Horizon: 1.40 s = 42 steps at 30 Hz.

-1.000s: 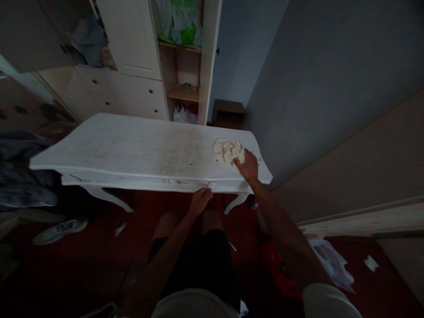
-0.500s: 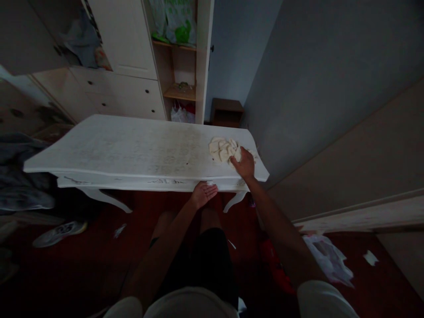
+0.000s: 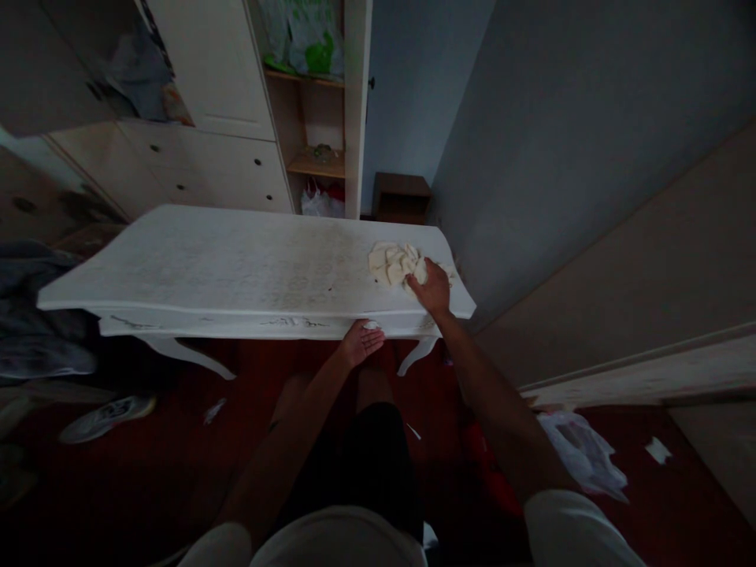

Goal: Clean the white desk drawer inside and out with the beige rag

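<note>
A long white table point(image 3: 206, 268) with a dusty top stands in front of me. Near its right end lies a crumpled cream cloth point(image 3: 390, 263). My right hand point(image 3: 433, 288) rests on the table with its fingers closed on the cloth's right edge. My left hand point(image 3: 361, 342) is just under the table's front edge, palm up, fingers spread and holding nothing, close to a small knob there.
A white wardrobe point(image 3: 236, 102) with shelves and bags stands behind the table. A small brown stool point(image 3: 402, 195) sits in the corner by the grey wall. A shoe point(image 3: 106, 416), a dark heap of clothes point(image 3: 35, 331) and a plastic bag point(image 3: 582, 457) lie on the red floor.
My left hand has turned from gripping the table's front edge to lying palm up and open beneath it. My right hand and the cloth have shifted slightly left on the table.
</note>
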{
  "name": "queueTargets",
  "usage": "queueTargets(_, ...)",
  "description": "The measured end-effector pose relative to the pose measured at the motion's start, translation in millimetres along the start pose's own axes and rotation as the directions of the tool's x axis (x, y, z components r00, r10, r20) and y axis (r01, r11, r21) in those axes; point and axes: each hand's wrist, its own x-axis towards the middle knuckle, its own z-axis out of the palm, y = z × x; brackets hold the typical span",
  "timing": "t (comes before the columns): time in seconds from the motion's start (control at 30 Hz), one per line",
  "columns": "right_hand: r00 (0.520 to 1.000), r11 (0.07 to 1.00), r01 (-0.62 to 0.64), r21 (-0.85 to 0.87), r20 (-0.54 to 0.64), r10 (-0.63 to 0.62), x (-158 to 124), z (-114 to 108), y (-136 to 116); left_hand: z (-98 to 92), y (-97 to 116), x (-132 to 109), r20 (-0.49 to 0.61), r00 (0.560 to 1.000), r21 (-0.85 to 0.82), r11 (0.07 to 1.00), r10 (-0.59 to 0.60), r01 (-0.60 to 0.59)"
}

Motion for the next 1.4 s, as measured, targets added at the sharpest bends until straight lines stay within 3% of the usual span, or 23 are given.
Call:
queueTargets(0.43, 1.000, 1.000, 0.001, -0.030, 0.005, -0.001, 0, 2, 2, -12.9, -31, -28, -0.002, 0.999, -0.038, 0.999, -0.035, 0.035)
queueTargets(0.87, 1.000, 0.999, -0.015, -0.029, 0.000, 0.015, 0, 1, 1, -34.2, -80, -70, -0.063, 0.997, -0.046, 0.998, 0.043, -0.045)
queueTargets(1.23, 1.000, 0.999, -0.027, -0.043, 0.011, 0.028, -1, 0, 0, -72.9, -135, -93, 0.007, 0.997, 0.090, 0.993, 0.078, -0.078)
queueTargets(1.4, 0.999, 0.999, -0.020, -0.049, 0.034, 0.022, 0, 0, 1, -90.6, -160, -102, 0.091, 0.993, 0.112, 0.991, 0.069, -0.079)
